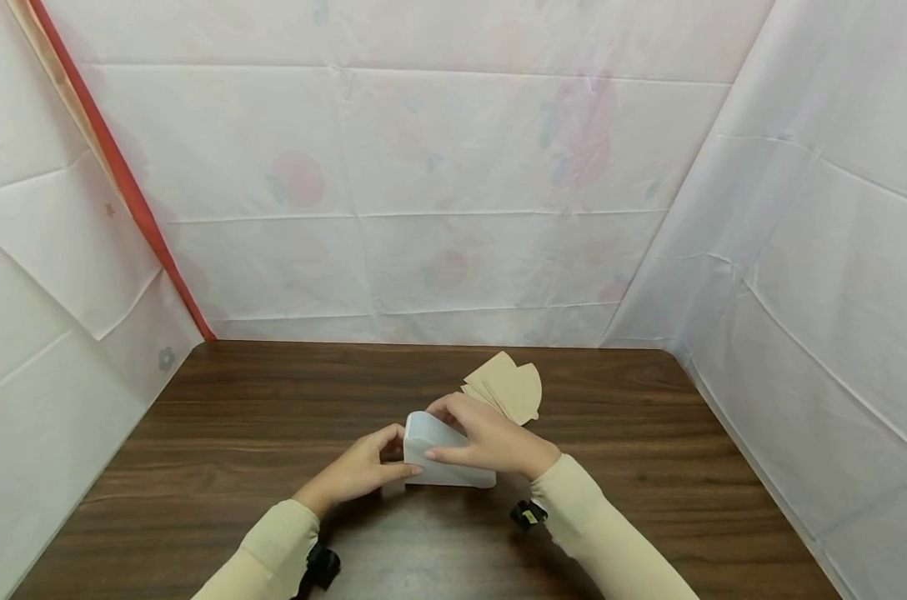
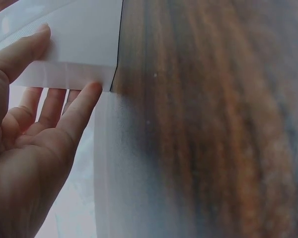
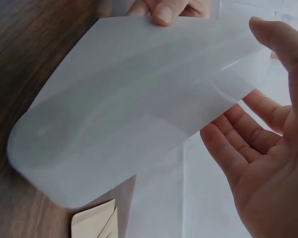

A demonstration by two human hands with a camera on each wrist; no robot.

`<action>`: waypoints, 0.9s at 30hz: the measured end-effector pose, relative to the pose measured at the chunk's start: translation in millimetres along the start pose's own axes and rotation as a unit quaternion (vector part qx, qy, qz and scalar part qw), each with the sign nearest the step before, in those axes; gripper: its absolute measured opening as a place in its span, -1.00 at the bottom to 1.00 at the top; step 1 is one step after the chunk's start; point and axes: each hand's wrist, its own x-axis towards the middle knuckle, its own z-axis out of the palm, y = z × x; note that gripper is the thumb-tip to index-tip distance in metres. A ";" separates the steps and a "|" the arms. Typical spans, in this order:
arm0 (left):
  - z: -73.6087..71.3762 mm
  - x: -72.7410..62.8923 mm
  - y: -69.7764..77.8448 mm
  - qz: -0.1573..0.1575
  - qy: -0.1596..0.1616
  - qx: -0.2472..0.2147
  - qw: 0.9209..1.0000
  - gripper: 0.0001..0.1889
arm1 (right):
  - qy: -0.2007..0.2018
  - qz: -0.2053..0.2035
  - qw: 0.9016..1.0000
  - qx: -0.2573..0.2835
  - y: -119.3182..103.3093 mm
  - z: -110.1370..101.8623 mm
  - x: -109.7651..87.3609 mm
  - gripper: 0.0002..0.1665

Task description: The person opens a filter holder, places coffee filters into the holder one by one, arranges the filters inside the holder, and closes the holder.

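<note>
A white, smooth box-like holder with a sloping top stands on the wooden table between both hands. My left hand grips its left end; in the left wrist view the thumb lies on the broad face of the holder and the fingers touch its narrow end. My right hand spans the top, thumb on the near face and fingers at the far side. The right wrist view shows the holder tapering to a rounded end. Its inside is hidden.
Fanned beige paper coffee filters lie on the table just behind the right hand. The brown wooden table is bordered by white sheets at the back and sides. Dark wrist cameras sit under both forearms.
</note>
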 end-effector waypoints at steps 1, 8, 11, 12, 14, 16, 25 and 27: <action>0.0 0.1 0.1 0.000 0.000 -0.002 1.000 -0.62 | -0.001 -0.002 1.000 -0.001 -1.1 0.0 1.1 -0.41; -0.2 0.4 -0.9 0.000 -0.006 -0.013 1.000 -0.60 | -0.005 0.002 1.000 -0.004 -5.6 1.4 7.0 -0.40; -0.1 0.6 -1.4 0.001 -0.007 -0.012 1.000 -0.61 | -0.005 0.002 1.000 -0.006 -7.0 1.9 8.7 -0.40; -0.1 0.7 -1.6 0.002 -0.007 -0.012 1.000 -0.61 | -0.006 0.002 1.000 -0.005 -7.4 2.0 9.1 -0.39; 0.0 1.0 -1.9 0.003 -0.007 -0.013 1.000 -0.61 | -0.008 0.002 1.000 -0.005 -8.4 2.1 10.0 -0.37; 0.1 1.2 -2.2 0.004 -0.007 -0.013 1.000 -0.61 | -0.008 0.000 1.000 -0.006 -8.9 2.5 10.7 -0.37; 0.6 0.7 -1.7 0.001 -0.007 -0.017 1.000 -0.60 | -0.002 -0.020 1.000 -0.024 -7.9 5.4 11.2 -0.53; 0.5 0.5 -1.8 -0.001 -0.007 -0.018 1.000 -0.60 | -0.002 -0.019 0.999 -0.026 -7.9 5.6 11.4 -0.54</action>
